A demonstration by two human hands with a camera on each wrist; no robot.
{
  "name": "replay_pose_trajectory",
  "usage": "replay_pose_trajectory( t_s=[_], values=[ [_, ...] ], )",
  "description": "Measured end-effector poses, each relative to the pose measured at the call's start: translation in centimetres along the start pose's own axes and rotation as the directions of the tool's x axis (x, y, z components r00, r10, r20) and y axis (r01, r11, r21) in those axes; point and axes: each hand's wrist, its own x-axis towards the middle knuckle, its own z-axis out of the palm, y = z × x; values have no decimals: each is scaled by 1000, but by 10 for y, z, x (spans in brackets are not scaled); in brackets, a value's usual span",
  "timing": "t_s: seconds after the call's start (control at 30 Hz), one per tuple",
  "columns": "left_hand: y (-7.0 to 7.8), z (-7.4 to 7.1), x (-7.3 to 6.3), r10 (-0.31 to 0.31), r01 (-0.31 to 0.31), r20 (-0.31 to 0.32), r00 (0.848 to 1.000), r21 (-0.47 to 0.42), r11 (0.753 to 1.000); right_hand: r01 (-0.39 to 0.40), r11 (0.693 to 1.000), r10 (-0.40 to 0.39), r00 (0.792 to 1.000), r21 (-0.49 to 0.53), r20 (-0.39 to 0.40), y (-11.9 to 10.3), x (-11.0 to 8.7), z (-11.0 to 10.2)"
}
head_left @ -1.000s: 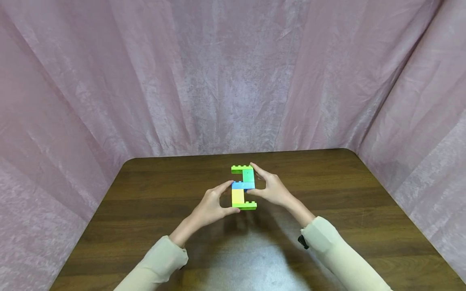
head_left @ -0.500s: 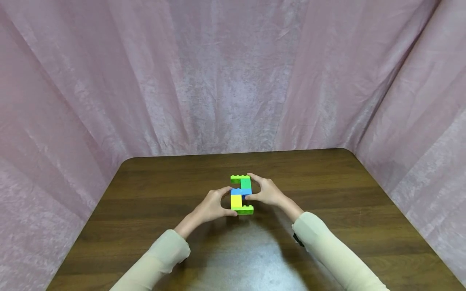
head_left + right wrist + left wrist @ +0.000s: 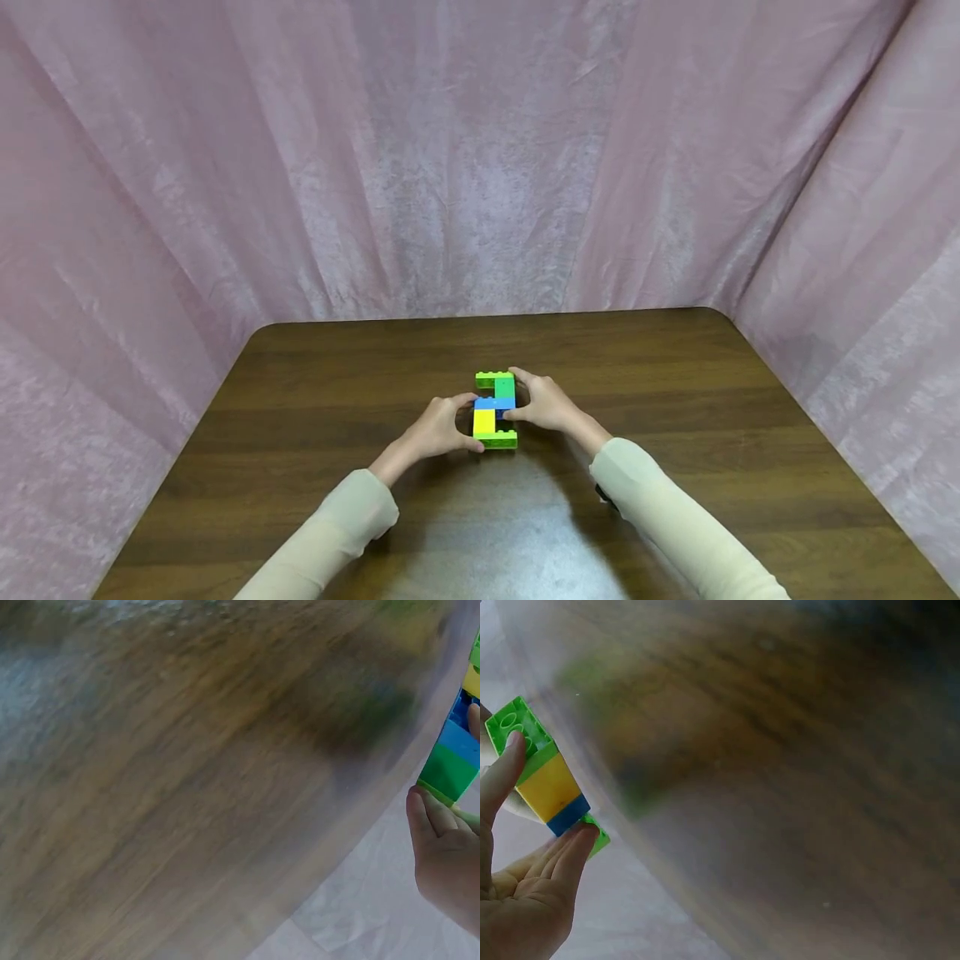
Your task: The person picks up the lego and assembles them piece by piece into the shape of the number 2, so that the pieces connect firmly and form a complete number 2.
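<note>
Both hands hold one S-shaped assembly of toy building bricks over the middle of the table. Its lime green bricks form the far end [image 3: 486,381] and near end [image 3: 501,442]. Between them sit a green brick [image 3: 505,388], a blue brick [image 3: 486,403] and a yellow brick [image 3: 484,422]. My left hand [image 3: 435,429] pinches the left side, thumb at the near lime brick and fingers at the blue one. My right hand [image 3: 551,403] grips the right side, fingertips at the far lime brick and thumb at the blue. In the left wrist view the thumb presses the lime brick's hollow underside [image 3: 525,735].
A brown wood-grain table [image 3: 675,400] with rounded far corners lies beneath the hands. Pink velvety curtains [image 3: 480,167] hang behind it and along both sides. Glare [image 3: 517,550] shows on the tabletop near the front.
Both hands have lowered the brick assembly toward the tabletop and slightly left in the head view. Their holds on it look the same.
</note>
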Motion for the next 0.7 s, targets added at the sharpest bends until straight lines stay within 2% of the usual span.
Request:
replay_pose_trajectory(
  t_s=[0.2, 0.43, 0.53, 0.7],
  values=[
    [0, 7, 1, -25, 24, 44, 999, 25, 999, -61, 993, 61, 998, -101, -4, 0, -5, 6],
    [2, 12, 1, -9, 7, 64, 998, 33, 999, -113, 992, 112, 993, -60, -30, -1, -13, 10],
    [3, 11, 0, -12, 9, 73, 997, 44, 999, -115, 991, 114, 993, -63, -19, -2, -15, 11],
    [0, 7, -3, -19, 16, 101, 995, 38, 999, -65, 994, 68, 997, -85, 27, -2, -19, 6]
  ],
)
